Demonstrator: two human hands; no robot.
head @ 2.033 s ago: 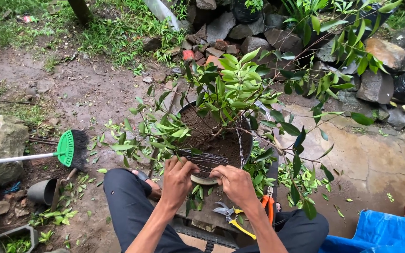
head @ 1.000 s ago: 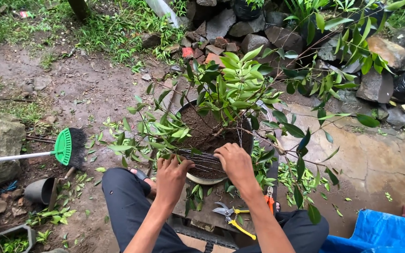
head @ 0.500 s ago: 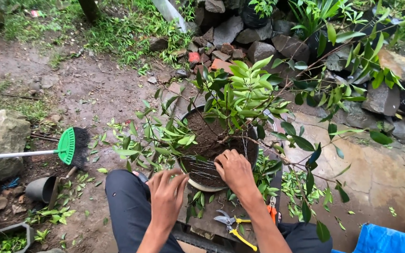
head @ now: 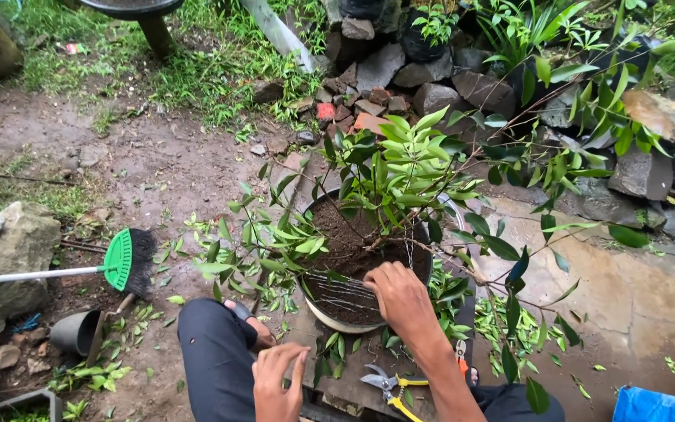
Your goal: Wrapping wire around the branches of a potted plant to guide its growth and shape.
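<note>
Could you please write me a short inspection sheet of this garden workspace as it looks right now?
Surface: damp bare soil strewn with cut leaves.
Job's things: round pot of dark soil holding a leafy shrub.
Clutter: yellow-handled pruners, green broom, small grey pot on its side.
Grippers: right hand rests on the pot's soil; left hand is empty, near the knee.
Cables: nothing seen.
Surroundings: stacked rocks, grass.

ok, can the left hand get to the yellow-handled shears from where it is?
Probably yes. The left hand hovers open above the knee, and the yellow-handled shears lie just to its right on the slab with only scattered leaves between them.
</note>
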